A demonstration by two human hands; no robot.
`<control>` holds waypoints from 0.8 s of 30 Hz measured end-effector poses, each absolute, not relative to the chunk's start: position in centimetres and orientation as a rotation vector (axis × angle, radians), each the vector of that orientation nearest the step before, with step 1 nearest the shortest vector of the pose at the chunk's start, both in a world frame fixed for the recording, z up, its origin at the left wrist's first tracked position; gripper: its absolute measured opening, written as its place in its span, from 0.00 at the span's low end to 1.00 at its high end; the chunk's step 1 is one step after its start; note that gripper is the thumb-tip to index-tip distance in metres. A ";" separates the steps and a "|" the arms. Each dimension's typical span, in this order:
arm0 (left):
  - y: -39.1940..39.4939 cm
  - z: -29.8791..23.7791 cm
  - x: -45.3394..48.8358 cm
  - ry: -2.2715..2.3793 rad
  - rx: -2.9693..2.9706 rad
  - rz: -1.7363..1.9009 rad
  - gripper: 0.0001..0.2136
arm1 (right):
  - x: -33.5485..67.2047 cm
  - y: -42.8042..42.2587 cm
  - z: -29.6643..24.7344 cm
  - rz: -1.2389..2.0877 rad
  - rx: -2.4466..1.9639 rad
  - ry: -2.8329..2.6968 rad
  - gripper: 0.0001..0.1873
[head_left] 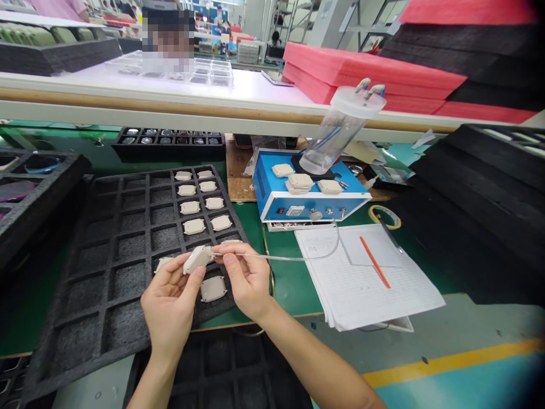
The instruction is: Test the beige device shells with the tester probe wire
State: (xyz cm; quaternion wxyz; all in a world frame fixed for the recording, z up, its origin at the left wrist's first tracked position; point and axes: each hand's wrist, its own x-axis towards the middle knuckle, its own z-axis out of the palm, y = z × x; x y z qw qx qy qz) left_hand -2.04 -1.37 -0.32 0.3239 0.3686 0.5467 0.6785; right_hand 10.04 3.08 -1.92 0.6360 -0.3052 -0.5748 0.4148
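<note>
My left hand [172,292] grips a cream watch-case-like part [197,260] between thumb and fingers, tilted above the foam tray. In my right hand [247,278] is a thin clear tube [285,258], pinched near its end, which meets the edge of the cream part. Whether the tip touches is too small to tell. The tube runs to the front of a blue dispenser box [272,196]. Beneath my hands lies a black foam tray [128,247], with several similar cream parts [194,226] in its right-hand columns.
Several cream parts and a clear cylinder [332,136] sit on the blue box. To its right lie papers [361,295], an orange stick [374,262] and a tape roll [384,217]. Black foam trays [464,210] are stacked at right. A shelf [255,108] crosses behind; a person is beyond it.
</note>
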 end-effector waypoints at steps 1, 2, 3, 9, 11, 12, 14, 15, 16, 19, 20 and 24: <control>-1.4 -0.3 -2.0 1.439 0.969 1.776 0.16 | 10.0 3.1 -1.9 0.948 -0.691 -1.312 0.10; -1.4 -0.3 -2.0 1.441 0.970 1.774 0.16 | 10.1 3.1 -2.0 0.950 -0.685 -1.310 0.09; -1.4 -0.3 -2.0 1.441 0.970 1.774 0.17 | 10.1 3.1 -2.0 0.952 -0.680 -1.308 0.09; -1.4 -0.4 -2.0 1.448 0.962 1.783 0.17 | 10.1 3.0 -1.9 0.964 -0.686 -1.309 0.09; -1.4 -0.3 -2.1 1.446 0.964 1.782 0.17 | 10.0 3.0 -1.9 0.957 -0.686 -1.307 0.09; -1.4 -0.4 -2.1 1.439 0.965 1.781 0.16 | 10.0 3.1 -1.9 0.954 -0.686 -1.304 0.09; -1.3 -0.4 -2.1 1.425 0.965 1.779 0.16 | 10.0 3.1 -1.9 0.951 -0.685 -1.301 0.09; -1.3 -0.5 -2.1 1.424 0.964 1.777 0.16 | 10.0 3.2 -1.9 0.952 -0.685 -1.301 0.09; -1.3 -0.6 -2.0 1.430 0.963 1.779 0.16 | 10.1 3.2 -2.0 0.954 -0.683 -1.304 0.09; -1.5 -0.5 -1.5 1.459 0.957 1.789 0.17 | 10.2 2.8 -2.1 0.954 -0.682 -1.312 0.09; -1.6 -0.2 -1.5 1.461 0.959 1.778 0.17 | 10.2 2.6 -2.0 0.944 -0.683 -1.301 0.09; -2.2 1.5 -3.5 1.565 1.051 1.730 0.15 | 10.3 2.0 -1.9 0.915 -0.706 -1.179 0.08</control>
